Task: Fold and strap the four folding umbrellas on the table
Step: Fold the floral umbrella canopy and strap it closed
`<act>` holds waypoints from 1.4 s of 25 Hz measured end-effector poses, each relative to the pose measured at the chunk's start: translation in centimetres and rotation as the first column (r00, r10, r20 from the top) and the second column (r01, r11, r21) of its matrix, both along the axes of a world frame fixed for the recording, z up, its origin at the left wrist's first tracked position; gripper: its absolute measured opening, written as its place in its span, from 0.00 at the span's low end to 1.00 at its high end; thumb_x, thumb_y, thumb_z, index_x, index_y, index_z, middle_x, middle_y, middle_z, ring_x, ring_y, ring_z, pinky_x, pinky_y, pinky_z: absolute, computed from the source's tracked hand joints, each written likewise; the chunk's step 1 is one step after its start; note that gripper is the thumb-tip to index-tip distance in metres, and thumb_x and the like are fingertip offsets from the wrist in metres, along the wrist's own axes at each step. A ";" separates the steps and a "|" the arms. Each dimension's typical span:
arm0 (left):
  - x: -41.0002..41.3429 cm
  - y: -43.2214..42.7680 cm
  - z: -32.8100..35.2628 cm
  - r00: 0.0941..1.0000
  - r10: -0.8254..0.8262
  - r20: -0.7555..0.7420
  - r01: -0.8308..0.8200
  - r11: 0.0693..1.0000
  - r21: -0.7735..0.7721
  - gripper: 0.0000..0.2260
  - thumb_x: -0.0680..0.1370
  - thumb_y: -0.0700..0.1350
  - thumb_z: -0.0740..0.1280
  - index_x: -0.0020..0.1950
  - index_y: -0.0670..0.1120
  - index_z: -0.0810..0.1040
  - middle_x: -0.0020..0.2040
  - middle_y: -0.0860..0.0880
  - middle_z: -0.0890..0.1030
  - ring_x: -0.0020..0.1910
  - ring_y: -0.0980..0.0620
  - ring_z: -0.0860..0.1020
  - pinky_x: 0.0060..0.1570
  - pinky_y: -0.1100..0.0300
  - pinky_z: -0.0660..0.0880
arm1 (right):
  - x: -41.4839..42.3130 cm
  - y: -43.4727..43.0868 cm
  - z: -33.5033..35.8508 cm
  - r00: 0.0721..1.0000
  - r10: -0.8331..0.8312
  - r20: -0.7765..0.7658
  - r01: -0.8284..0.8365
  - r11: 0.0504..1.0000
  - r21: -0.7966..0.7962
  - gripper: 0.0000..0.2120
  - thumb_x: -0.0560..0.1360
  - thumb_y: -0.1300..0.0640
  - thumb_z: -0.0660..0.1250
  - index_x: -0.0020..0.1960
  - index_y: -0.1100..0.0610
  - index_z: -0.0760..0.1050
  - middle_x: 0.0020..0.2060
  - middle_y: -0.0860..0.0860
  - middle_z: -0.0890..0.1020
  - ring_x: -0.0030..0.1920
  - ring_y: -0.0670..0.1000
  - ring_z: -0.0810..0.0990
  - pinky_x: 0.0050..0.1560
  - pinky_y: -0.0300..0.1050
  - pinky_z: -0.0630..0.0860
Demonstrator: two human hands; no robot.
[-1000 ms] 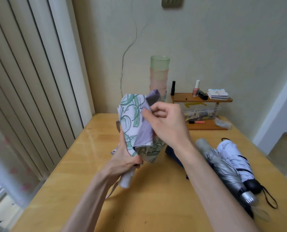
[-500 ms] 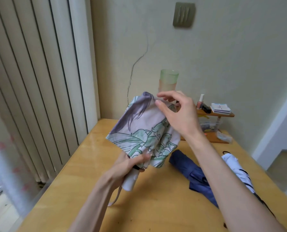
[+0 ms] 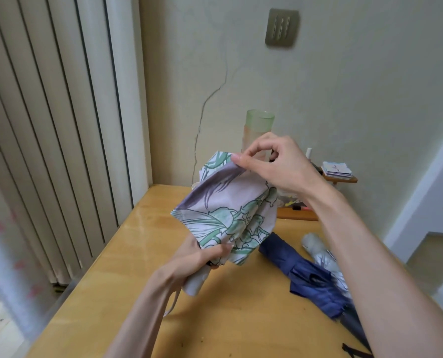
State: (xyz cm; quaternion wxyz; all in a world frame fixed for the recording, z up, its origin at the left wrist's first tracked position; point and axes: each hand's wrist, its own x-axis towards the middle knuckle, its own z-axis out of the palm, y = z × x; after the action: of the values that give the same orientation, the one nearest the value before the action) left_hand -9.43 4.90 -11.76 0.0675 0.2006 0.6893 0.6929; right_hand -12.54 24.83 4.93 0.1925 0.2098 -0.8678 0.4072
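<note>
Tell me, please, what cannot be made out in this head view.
- Grey umbrella: head view, mostly hidden behind the blue umbrella and right forearm.
- Fourth umbrella: not seen; the forearm covers that side of the table.
- Floral umbrella fastening strap: lost among cloth folds.
- Shelf items: blocked by the right hand.

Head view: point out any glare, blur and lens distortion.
Head view: soft daylight, no hard shadows; pale sheen on the table near the blinds, whose slats bow from the wide lens; the curtain at lower left is blurred; the blue umbrella smears at its near end; the floral umbrella, left hand and right hand look fairly sharp.
</note>
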 end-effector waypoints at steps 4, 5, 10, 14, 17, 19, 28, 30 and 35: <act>0.2 0.1 0.3 1.000 0.012 -0.021 -0.012 1.000 -0.009 0.09 0.75 0.45 0.74 0.41 0.44 0.76 0.33 0.46 0.76 0.31 0.49 0.71 0.31 0.59 0.70 | -0.5 0.1 0.8 0.995 0.003 0.103 0.014 0.987 -0.161 0.10 0.79 0.49 0.76 0.40 0.50 0.86 0.32 0.39 0.83 0.34 0.33 0.78 0.44 0.37 0.68; 0.2 0.1 0.3 1.000 0.031 -0.005 -0.031 1.000 0.003 0.08 0.75 0.44 0.75 0.46 0.44 0.77 0.33 0.48 0.77 0.31 0.51 0.72 0.31 0.60 0.71 | -0.6 0.1 1.0 0.988 0.005 0.154 0.027 0.978 -0.206 0.10 0.80 0.49 0.75 0.41 0.51 0.86 0.27 0.38 0.81 0.30 0.34 0.77 0.41 0.39 0.67; 0.3 0.0 0.2 0.999 0.037 -0.038 -0.041 0.994 -0.103 0.10 0.76 0.48 0.73 0.39 0.48 0.76 0.32 0.50 0.76 0.31 0.49 0.71 0.33 0.58 0.70 | -1.3 -1.6 0.1 0.972 0.019 0.232 0.048 0.959 -0.281 0.11 0.79 0.47 0.75 0.46 0.55 0.88 0.41 0.44 0.88 0.45 0.41 0.83 0.58 0.42 0.77; 0.7 -0.1 0.5 0.999 0.026 0.026 -0.025 0.999 -0.030 0.11 0.74 0.44 0.69 0.32 0.50 0.73 0.31 0.48 0.74 0.30 0.49 0.67 0.31 0.60 0.66 | -1.5 -1.7 0.2 0.971 0.166 0.172 -0.067 0.880 -0.471 0.07 0.82 0.54 0.72 0.54 0.55 0.88 0.43 0.39 0.88 0.51 0.34 0.82 0.57 0.34 0.73; 0.9 -0.5 0.8 0.999 0.040 0.016 -0.039 0.999 -0.030 0.09 0.72 0.43 0.68 0.33 0.49 0.74 0.31 0.48 0.74 0.28 0.49 0.68 0.29 0.60 0.66 | -1.6 0.0 0.6 0.987 0.115 0.113 -0.072 0.943 -0.326 0.05 0.79 0.51 0.75 0.54 0.50 0.88 0.50 0.42 0.88 0.56 0.38 0.83 0.57 0.35 0.73; 1.0 -0.7 0.9 1.000 0.030 -0.003 -0.031 0.999 -0.044 0.06 0.71 0.42 0.68 0.35 0.47 0.74 0.30 0.47 0.73 0.28 0.50 0.68 0.29 0.60 0.67 | -1.3 0.6 0.6 0.973 0.172 0.151 -0.152 0.979 -0.134 0.08 0.78 0.49 0.76 0.56 0.49 0.87 0.53 0.43 0.88 0.58 0.41 0.84 0.58 0.35 0.76; 1.2 -0.5 1.0 0.998 -0.049 -0.027 0.044 0.988 -0.147 0.11 0.69 0.49 0.69 0.30 0.49 0.70 0.28 0.49 0.72 0.26 0.48 0.66 0.31 0.59 0.66 | -1.8 -0.3 1.1 0.987 0.155 0.041 -0.150 0.983 -0.102 0.07 0.73 0.54 0.81 0.44 0.58 0.87 0.37 0.47 0.86 0.39 0.44 0.78 0.41 0.32 0.72; 1.2 -0.4 1.1 0.998 -0.055 -0.023 0.051 0.988 -0.145 0.11 0.70 0.47 0.69 0.30 0.48 0.70 0.27 0.49 0.71 0.26 0.49 0.66 0.31 0.59 0.67 | -2.0 -0.9 1.1 0.988 0.146 0.047 -0.143 0.987 -0.071 0.04 0.76 0.56 0.79 0.46 0.57 0.87 0.38 0.47 0.86 0.39 0.43 0.78 0.43 0.31 0.73; 1.3 -0.5 1.6 0.986 -0.047 0.163 0.039 0.998 0.050 0.20 0.76 0.57 0.69 0.36 0.41 0.77 0.27 0.42 0.74 0.27 0.46 0.70 0.31 0.56 0.69 | -3.5 -1.6 -0.2 0.995 -0.017 -0.097 0.023 0.997 0.069 0.09 0.76 0.35 0.72 0.48 0.40 0.84 0.52 0.47 0.84 0.58 0.47 0.81 0.65 0.52 0.72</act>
State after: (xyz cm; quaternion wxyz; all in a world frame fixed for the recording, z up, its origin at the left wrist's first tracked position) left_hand -8.08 4.40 -10.17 0.1341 0.1592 0.6604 0.7214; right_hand -16.09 23.21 4.73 0.2305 0.2270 -0.8733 0.3642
